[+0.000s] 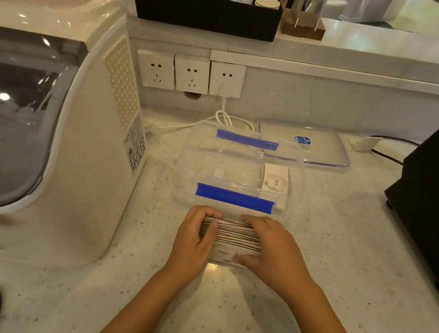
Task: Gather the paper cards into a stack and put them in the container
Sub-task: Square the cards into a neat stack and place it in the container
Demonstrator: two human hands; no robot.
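Both bare hands, left point(195, 238) and right point(268, 248), have fingers squeezing the loose white paper-card stack point(231, 234); uneven pressure could fan it short of the clear blue-clipped plastic container point(241, 167).

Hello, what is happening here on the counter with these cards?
A person squeezes a stack of cards between the left hand and the right hand on the counter. Just behind it stands the open clear container, with one card already inside. Its lid lies further back.

clear plastic container point(244, 153), speckled glossy counter point(345, 247)
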